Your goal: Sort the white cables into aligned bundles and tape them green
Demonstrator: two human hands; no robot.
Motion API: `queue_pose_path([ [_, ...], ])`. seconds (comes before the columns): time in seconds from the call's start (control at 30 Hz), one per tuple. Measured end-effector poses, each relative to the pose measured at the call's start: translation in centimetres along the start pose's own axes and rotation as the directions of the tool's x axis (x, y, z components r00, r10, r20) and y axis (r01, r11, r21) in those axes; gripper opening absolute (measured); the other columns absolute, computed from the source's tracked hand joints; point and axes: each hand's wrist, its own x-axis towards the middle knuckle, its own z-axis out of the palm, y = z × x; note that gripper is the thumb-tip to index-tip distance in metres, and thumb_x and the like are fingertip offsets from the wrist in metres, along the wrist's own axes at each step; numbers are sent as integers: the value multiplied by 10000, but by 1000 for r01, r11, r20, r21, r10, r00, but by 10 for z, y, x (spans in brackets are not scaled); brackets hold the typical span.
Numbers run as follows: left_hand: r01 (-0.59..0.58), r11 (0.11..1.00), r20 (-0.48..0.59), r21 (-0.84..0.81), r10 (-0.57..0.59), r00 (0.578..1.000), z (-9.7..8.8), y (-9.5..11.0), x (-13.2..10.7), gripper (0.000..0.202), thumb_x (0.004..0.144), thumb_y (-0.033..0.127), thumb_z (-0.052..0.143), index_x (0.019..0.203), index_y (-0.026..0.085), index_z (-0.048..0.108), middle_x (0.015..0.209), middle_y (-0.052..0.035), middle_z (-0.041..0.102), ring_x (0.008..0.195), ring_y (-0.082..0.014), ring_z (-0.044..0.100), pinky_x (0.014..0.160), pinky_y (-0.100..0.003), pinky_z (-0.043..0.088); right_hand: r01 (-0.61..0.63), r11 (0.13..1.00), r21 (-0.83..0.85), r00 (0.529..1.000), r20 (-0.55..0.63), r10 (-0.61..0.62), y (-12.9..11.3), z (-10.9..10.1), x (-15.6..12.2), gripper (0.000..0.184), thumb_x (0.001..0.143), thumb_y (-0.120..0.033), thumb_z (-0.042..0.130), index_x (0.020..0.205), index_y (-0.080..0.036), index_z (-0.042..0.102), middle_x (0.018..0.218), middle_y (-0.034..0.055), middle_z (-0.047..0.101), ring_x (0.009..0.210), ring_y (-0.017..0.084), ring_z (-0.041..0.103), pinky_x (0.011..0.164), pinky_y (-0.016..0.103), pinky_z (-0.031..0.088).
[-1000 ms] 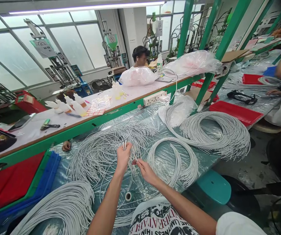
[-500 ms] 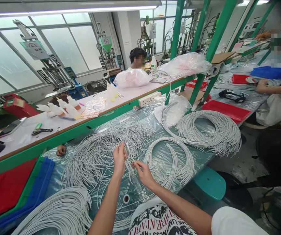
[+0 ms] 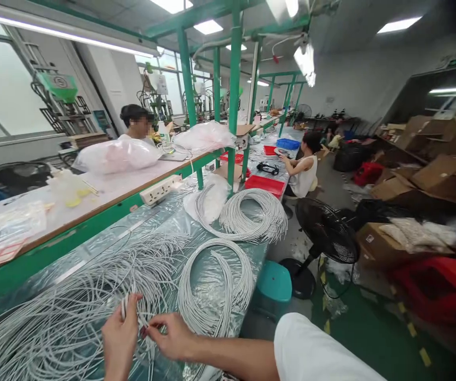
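A large loose pile of thin grey-white cables [image 3: 81, 296] spreads over the plastic-covered bench, and both my hands are at its near right part. My left hand [image 3: 120, 333] is closed, with a cable between thumb and fingers. Just right of it, my right hand [image 3: 172, 334] pinches at a cable with thumb and forefinger; the exact spot is partly hidden by the fingers. Right of my hands lies a coiled cable bundle [image 3: 184, 280]. Farther back sits a thicker coiled bundle [image 3: 270, 214], by a clear plastic bag [image 3: 212, 203].
A raised shelf with a green edge [image 3: 73, 233] runs along the left, carrying a power strip [image 3: 160, 190] and plastic bags. A teal stool [image 3: 274, 280] and a black fan [image 3: 327, 230] stand right of the bench. Another person [image 3: 305, 166] sits farther along, near a red tray [image 3: 265, 185].
The view has swung to the right and up, bringing the fan, boxes and floor into sight. My hands stay close together at the cable pile, still closed.
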Motion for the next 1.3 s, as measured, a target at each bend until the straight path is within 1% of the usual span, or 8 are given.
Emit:
queue_pose_path([
  [0.1,7,994,111,108,-19,994,0,10,-6,556,717,634,499,931,179,737,377,43,413,408,-197,451,464,-292,371,-8,1000,16,1000,-27,8,-9,-5,7,283,911,-250,481,777,-188,721,695,-18,654,663,157,591,646,235,423],
  [0.27,-54,995,145,90,40,989,2,17,-7,615,717,663,487,958,152,729,414,38,445,416,-175,434,473,-282,374,28,994,105,999,-39,-24,-21,-12,18,306,928,-258,460,706,-156,644,656,-15,613,646,139,584,640,223,431],
  [0.43,-109,993,130,40,103,986,4,19,-7,705,745,713,476,986,103,734,416,56,345,415,-140,351,446,-257,321,115,983,146,993,-19,-113,-28,-18,17,322,935,-324,457,699,-157,599,651,1,595,627,138,560,616,227,430],
  [0.57,-179,983,83,-41,182,980,8,20,-14,688,778,704,472,918,86,738,461,48,366,450,-120,352,462,-240,320,136,976,169,990,9,-139,-28,-22,14,359,948,-384,445,687,-166,562,662,7,571,652,147,536,650,247,417],
  [0.67,-168,981,77,-98,176,981,11,19,-19,635,802,676,487,898,97,729,461,51,371,432,-108,355,443,-225,308,138,975,174,988,38,-147,-26,-23,12,374,966,-401,438,697,-169,554,677,6,554,660,146,509,650,249,392],
  [0.9,-59,974,105,-217,84,991,11,16,-26,601,807,679,509,906,119,705,434,67,357,367,-99,356,379,-210,277,160,977,138,982,82,-173,-23,-25,7,385,998,-383,411,713,-171,561,700,8,556,691,153,521,683,252,381],
  [1.13,-109,972,75,-207,127,989,6,20,-21,585,846,653,478,936,126,715,462,75,295,414,-88,284,423,-215,233,165,982,87,982,82,-172,-27,-26,-1,379,1006,-376,408,728,-176,570,709,6,579,683,156,528,689,259,371],
  [1.3,-136,960,24,-245,146,989,4,22,-15,501,849,585,526,942,131,720,517,59,329,486,-98,294,474,-222,250,165,982,92,983,67,-171,-31,-24,-6,370,1008,-370,406,754,-176,592,723,10,591,707,164,545,708,263,378],
])
